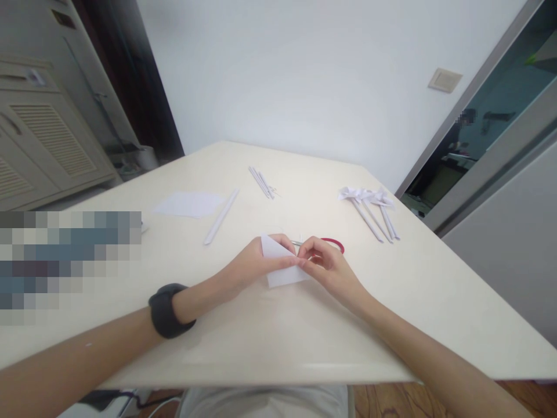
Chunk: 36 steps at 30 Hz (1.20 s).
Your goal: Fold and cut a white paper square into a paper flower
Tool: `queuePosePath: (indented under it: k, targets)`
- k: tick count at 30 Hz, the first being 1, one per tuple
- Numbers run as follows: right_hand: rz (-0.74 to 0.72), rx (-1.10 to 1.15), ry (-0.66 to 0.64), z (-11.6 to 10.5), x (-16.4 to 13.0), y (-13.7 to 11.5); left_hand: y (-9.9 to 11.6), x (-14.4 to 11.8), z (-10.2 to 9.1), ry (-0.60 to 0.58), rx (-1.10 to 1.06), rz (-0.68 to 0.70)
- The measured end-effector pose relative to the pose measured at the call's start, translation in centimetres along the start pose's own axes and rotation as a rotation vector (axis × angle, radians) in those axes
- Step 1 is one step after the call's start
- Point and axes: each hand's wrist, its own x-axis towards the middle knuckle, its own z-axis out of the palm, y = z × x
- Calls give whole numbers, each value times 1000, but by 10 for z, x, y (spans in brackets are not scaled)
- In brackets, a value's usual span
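At the centre of the frame, on a cream-white table, a person's two bare hands meet over a small piece of white paper. Left hand lies across the sheet's left side, its grip closed on the paper with thumb and fingers pinching a raised fold near the top corner. Right hand comes in from the right, fingertips pressed together on the same paper's right edge, so both grips are shut on the sheet, which rests low against the table surface. A dark wristband circles the left wrist.

Just behind the right hand, red-handled scissors lie flat on the table, partly hidden by the fingers. Toward the upper right of the table, a cluster of folded white paper pieces on long rolled stems lies fanned out. Near the top centre, a few thin white paper sticks lie together. Left of centre, a single long rolled paper tube runs diagonally, and just beside it to the left a flat white sheet lies on the table.

A blurred, pixelated block covers the left edge of the frame. A louvred cabinet stands at upper left, a white wall with a switch plate fills the background, and a glass door frame runs along the upper right.
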Motion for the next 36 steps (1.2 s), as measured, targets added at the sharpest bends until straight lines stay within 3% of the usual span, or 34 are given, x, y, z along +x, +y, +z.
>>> queuePosePath:
  k: [14, 36]
  targets:
    - [41, 25, 68, -2, 5, 3, -8, 2, -4, 151, -105, 68]
    - [-86, -71, 31, 1, 0, -4, 3, -2, 0, -1, -18, 30]
